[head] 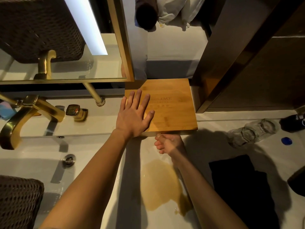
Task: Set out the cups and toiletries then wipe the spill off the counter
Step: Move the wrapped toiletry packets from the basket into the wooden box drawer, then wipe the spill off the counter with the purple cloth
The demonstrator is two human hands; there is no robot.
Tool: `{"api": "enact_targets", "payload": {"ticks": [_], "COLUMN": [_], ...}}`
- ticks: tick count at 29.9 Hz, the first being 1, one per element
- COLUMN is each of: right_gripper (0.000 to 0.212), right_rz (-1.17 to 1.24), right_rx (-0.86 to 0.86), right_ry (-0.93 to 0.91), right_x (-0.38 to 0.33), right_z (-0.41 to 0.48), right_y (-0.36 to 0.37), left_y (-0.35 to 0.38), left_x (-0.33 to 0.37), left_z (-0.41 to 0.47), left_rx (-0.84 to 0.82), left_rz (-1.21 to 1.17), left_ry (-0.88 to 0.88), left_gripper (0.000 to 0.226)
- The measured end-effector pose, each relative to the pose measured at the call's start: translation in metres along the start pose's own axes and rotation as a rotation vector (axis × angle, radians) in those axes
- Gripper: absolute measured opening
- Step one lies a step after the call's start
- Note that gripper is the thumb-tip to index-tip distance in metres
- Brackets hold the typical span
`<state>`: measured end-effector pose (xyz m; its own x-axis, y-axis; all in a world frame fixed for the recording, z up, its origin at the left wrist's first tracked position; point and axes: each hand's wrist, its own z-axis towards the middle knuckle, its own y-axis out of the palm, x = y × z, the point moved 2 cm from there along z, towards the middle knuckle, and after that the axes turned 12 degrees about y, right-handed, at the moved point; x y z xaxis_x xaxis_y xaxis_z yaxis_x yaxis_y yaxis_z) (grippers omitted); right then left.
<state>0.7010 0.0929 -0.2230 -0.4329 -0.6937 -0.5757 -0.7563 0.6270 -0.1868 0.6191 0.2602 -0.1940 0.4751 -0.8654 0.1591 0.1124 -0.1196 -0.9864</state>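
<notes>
A flat rectangular bamboo box with an engraved lid [171, 106] is shown at frame centre, set against the back of the white surface [105, 192]. The left hand [133, 116] is laid flat on the lid, its grip released and fingers spread; the right hand [170, 143] is curled loosely, grasping nothing, at the box's near edge, just below it. The amber spill [160, 184] is seen nearer the camera, the clear glass cups [252, 131] lying at right, beside the folded black cloth [236, 177].
</notes>
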Motion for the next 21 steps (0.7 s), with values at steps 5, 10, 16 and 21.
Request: {"api": "enact_targets", "payload": {"ticks": [5, 10, 16, 21], "right_gripper": [0.023, 0.048, 0.020, 0.060], "right_rz": [-0.169, -0.443, -0.527, -0.869], "right_rx": [0.026, 0.155, 0.385, 0.614], "right_ry": [-0.074, -0.247, -0.704, -0.724], "right_x": [-0.002, 0.006, 0.077, 0.155], "right_z": [-0.001, -0.014, -0.040, -0.047], "right_y": [-0.008, -0.020, -0.109, -0.212], "left_y": [0.000, -0.006, -0.010, 0.003], "left_x": [0.000, 0.007, 0.024, 0.052], "left_z": [0.001, -0.008, -0.097, -0.214], "left_rx": [-0.031, -0.132, -0.100, -0.069], "left_rz": [0.008, -0.018, -0.138, -0.220], "left_ry": [-0.003, -0.068, -0.068, -0.161], "left_gripper": [0.074, 0.070, 0.070, 0.068]}}
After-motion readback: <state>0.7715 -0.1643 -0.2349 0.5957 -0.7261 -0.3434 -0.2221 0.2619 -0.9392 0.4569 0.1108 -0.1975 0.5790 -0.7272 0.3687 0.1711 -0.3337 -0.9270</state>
